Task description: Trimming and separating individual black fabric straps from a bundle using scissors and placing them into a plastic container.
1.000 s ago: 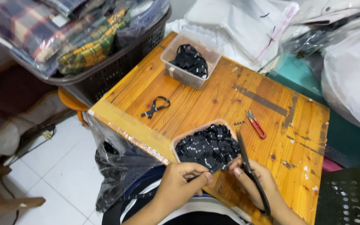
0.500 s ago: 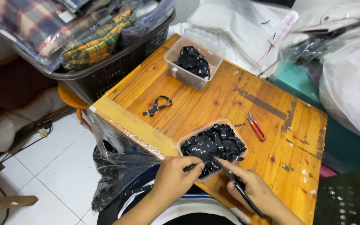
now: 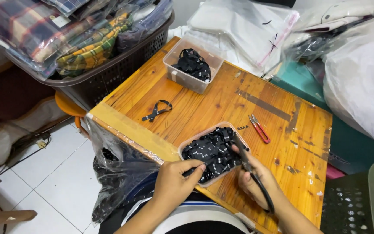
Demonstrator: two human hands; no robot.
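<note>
left hand (image 3: pixel 175 178) pinches a black label (image 3: pixel 194 170) at the near tray (image 3: pixel 187 147) — right hand (image 3: pixel 252 180) grips black scissors (image 3: pixel 256 184) on the wooden tabletop (image 3: pixel 221 104).

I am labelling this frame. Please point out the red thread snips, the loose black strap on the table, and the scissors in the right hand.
red thread snips (image 3: pixel 259 129): head view, on the handle.
loose black strap (image 3: pixel 157 110): head view, mid-strap.
scissors (image 3: pixel 262 190): head view, black handle loop.

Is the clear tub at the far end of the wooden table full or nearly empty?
Partly filled. The clear tub holds only a small heap of black ribbon labels, with bare bottom and walls visible around it.
</note>
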